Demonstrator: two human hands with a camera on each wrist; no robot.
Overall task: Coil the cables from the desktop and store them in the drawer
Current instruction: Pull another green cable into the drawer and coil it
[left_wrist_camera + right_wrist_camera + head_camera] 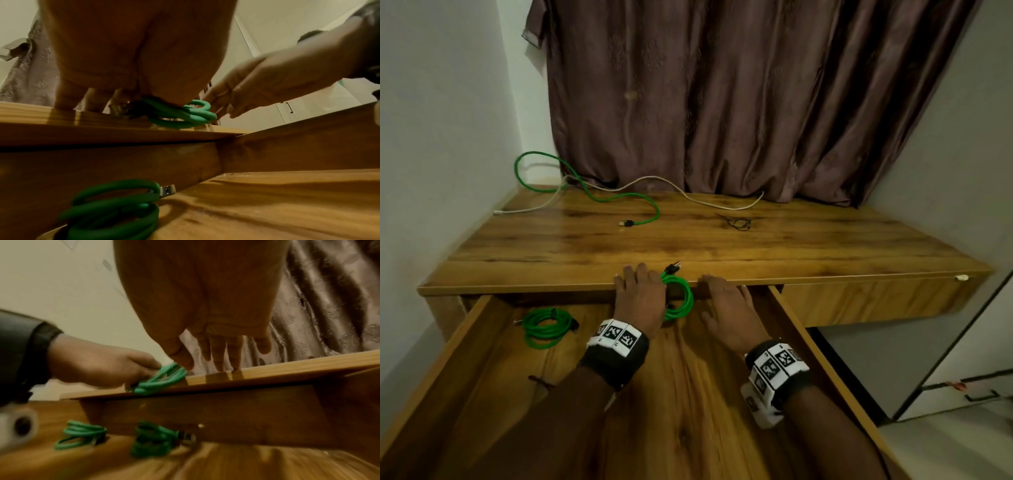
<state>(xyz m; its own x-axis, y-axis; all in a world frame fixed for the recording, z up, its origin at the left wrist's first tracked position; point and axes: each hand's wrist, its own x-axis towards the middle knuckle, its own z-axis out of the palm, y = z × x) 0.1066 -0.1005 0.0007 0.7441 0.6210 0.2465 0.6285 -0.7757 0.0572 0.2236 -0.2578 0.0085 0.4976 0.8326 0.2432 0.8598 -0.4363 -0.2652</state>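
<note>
left hand [641, 298]: fingers curled, gripping | right hand [726, 305]: fingers straight, loosely spread, palm down

Two green coils [82, 433] lay inside the drawer [458, 349]. A third green coil [689, 299] sat at the bench [688, 246] edge above the drawer. Beyond the drawer were one loose green cable [599, 197], one white cable [709, 202] and one black cable [738, 224].

Home room, seemingly; curtain [722, 102], wooden desk [688, 240]

Open drawer [482, 342] floor unobstructed right of the coiled green cable [546, 327]; the desk [688, 240] front edge overhangs its rear
</note>
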